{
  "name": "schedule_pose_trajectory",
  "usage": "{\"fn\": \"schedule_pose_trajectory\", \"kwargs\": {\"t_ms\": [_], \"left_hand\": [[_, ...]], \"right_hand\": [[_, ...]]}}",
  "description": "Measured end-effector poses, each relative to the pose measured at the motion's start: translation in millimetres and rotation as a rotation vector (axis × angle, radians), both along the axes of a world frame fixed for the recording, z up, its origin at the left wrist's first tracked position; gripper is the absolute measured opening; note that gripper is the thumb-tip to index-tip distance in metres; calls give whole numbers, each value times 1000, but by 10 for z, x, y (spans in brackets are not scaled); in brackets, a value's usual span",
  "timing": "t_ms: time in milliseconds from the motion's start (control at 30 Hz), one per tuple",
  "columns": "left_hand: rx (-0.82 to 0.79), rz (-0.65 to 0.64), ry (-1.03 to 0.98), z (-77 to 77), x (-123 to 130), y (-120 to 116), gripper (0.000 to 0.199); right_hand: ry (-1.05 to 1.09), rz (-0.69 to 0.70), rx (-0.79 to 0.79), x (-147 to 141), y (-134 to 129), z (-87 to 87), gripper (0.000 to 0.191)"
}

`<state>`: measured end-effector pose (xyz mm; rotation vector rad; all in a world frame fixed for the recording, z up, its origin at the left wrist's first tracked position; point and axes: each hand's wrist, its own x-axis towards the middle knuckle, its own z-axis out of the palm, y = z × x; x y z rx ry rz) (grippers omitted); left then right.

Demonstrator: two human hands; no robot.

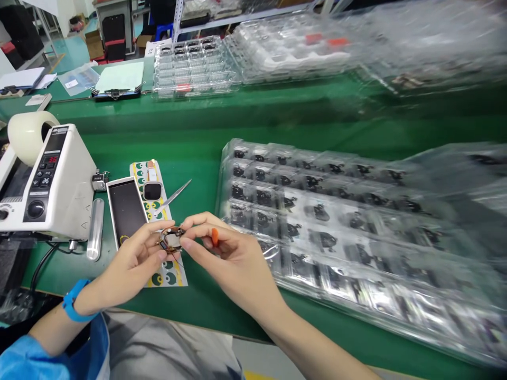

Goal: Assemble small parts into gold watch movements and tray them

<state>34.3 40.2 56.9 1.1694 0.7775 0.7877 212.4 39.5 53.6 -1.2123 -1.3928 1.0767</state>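
Observation:
Between my hands is a small watch-sized electronic frame (171, 241), dark and copper-coloured with a pale middle and a thin wire below. My left hand (132, 264) is closed on its left side with the fingertips. From the right, my right hand (225, 253) pinches its edge. A small orange piece (215, 237) sticks out between the right fingers; its kind cannot be made out. Just beyond lie a sticker sheet (180, 272) with green and yellow shapes, a square watch face part (152, 191), pointed tweezers (177, 195) and a white-rimmed tray with a dark inside (129, 203).
A tape dispenser (65, 179) stands on the left, with a clear tube (95, 229) beside it. Stacked clear trays (328, 211) of dark parts cover the right of the green bench. More trays (194, 63) and a clipboard (120, 77) sit on the raised ledge behind.

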Motion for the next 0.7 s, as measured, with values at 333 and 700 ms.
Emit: {"fn": "schedule_pose_trajectory", "kwargs": {"t_ms": [333,700], "left_hand": [[-65,94,-37,9,97,6,28],[-121,254,15,6,197,44,35]], "right_hand": [[-108,-106,106,-79,-18,-21,15],[-221,-138,270,-137,-63,-97,12]]}}
